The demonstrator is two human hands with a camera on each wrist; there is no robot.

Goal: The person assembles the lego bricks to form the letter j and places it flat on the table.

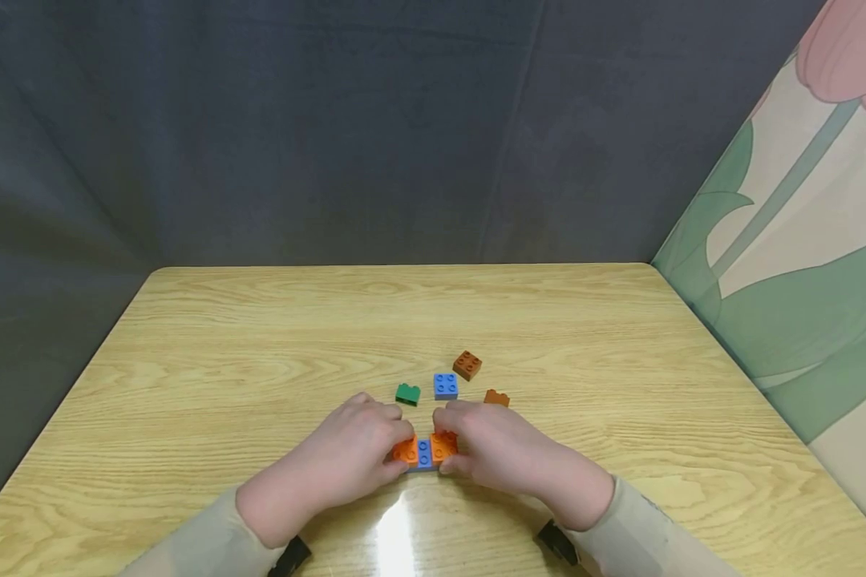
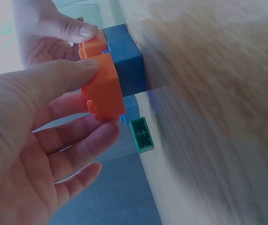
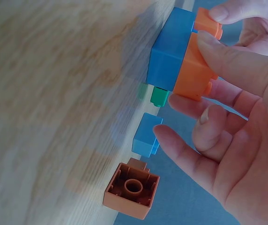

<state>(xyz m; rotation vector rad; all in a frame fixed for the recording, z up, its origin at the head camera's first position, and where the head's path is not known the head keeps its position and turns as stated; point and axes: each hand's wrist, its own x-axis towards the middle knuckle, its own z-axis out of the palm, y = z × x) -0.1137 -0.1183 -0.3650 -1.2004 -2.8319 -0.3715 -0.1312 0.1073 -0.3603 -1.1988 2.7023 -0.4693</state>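
Observation:
A long blue brick lies on the table with two orange bricks on top, one at each end, and blue studs showing between them. My left hand pinches the left orange brick, its thumb on the near side. In the left wrist view that brick juts past the blue brick's end. With thumb and fingers, my right hand grips the right orange brick. The remaining right fingers are spread loosely beside the bricks.
Behind the hands lie a small green brick, a square blue brick and a brown brick. Another brown brick rests on its side by the right hand, hollow underside showing. A dark curtain hangs behind the wooden table.

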